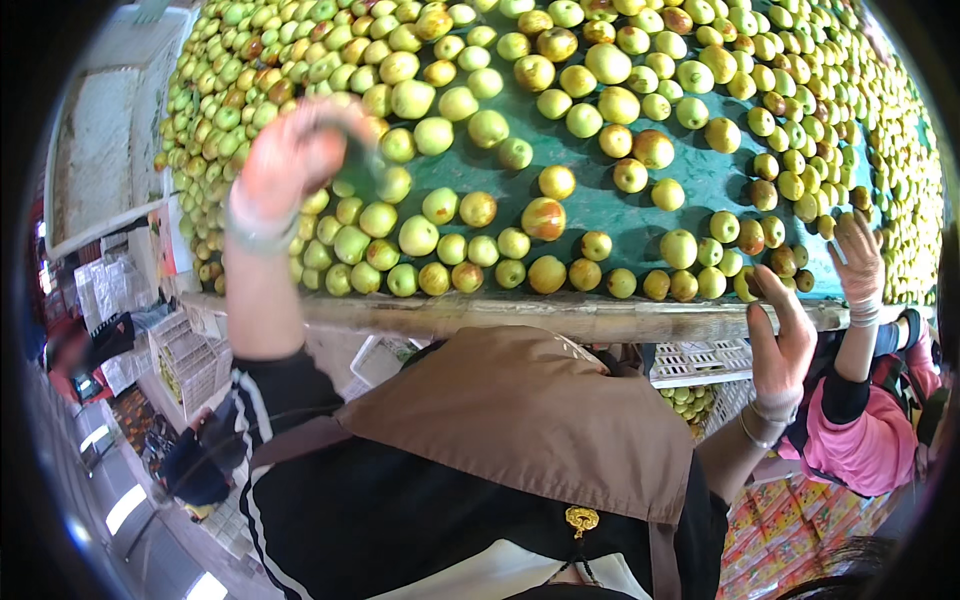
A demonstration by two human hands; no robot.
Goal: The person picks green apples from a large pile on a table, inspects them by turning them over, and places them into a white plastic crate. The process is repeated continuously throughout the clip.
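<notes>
Small round yellow-green fruits with reddish-brown patches, which look like jujubes, lie spread over a green-surfaced table. My left hand, blurred, is raised over the dense fruits at the left, its fingers bent to the right. A dark greenish blur shows beneath those fingers; whether the hand holds something is unclear. At the table's near edge on the right, my right hand has its thumb and fingers apart, with nothing seen in it. Its fingertips are close to a few fruits by the rim. Both wrists wear pale bands.
A pale wooden rail borders the table. At right, a co-worker in pink reaches a hand to the fruits. A white bin stands at upper left, a plastic crate below it. Another white crate sits under the rail. Other people are at lower left.
</notes>
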